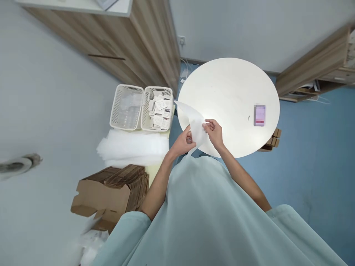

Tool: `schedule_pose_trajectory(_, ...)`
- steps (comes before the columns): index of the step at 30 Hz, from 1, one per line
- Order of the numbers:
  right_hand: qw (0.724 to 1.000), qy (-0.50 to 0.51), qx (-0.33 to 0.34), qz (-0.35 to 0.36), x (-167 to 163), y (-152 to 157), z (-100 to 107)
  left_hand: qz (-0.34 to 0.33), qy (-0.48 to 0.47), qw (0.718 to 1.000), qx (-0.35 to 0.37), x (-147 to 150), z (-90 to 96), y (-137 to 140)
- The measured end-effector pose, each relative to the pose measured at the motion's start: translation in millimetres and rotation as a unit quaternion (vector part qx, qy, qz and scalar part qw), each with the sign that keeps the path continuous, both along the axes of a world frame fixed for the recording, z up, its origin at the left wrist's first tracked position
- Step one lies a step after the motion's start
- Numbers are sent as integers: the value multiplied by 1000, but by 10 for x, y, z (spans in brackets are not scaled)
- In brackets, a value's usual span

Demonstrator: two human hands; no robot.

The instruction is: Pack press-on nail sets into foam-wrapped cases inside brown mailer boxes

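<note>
A thin white foam sheet point(197, 127) hangs bent between my two hands, over the near left edge of the round white table point(230, 88). My left hand point(183, 143) grips its left edge, thumb and fingers curled round it. On the other side my right hand point(214, 133) pinches the sheet between thumb and fingertips. One corner of the sheet points up and left, beyond the table's rim. A small pink-purple box point(260, 115), partly blurred, lies on the right of the table.
Left of the table, a white basket point(170, 122) contains small packets beside another basket point(113, 114) of clear plastic pieces. Nearer are stacked white foam sheets point(133, 147) and flattened cardboard boxes point(102, 195). A wooden cabinet point(149, 44) stands behind.
</note>
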State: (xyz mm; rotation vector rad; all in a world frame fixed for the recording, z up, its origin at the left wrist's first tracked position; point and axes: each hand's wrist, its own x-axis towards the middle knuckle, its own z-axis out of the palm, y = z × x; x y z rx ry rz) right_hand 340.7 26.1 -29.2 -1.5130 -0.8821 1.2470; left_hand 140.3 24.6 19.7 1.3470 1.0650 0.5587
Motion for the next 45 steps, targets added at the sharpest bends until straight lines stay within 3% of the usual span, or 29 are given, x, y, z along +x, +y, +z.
schedule_pose_trajectory(3, 999, -10, -11, -37, 332, -75, -48, -61, 35, 998, 0, 374, 14, 46)
schedule_pose_trajectory(6, 998, -6, -17, -64, 582, -124, -126, -78, 46, 996, 14, 710, -4, 106)
schedule_pose_trajectory(13, 994, -12, -20, -106, 953, -159, -233, 29, -45, 993, -102, 1332, -223, 230)
schedule_pose_trajectory(16, 994, -1, -17, -105, 1036, -150, -237, 79, -34, 992, -89, 1558, -307, 224)
schedule_pose_trajectory(20, 995, 22, -19, -95, 1116, -149, -225, 77, -9, 987, -138, 1756, -409, 206)
schedule_pose_trajectory(28, 997, 9, -43, -65, 1335, -229, -345, 117, 28, 980, -157, 1790, -669, 205)
schedule_pose_trajectory(36, 994, -20, -67, -84, 1742, -213, -731, 205, 139, 957, -149, 1476, -953, 423)
schedule_pose_trajectory(45, 987, -84, -114, -80, 2051, -10, -1207, 201, 208, 939, -184, 1236, -1365, 796)
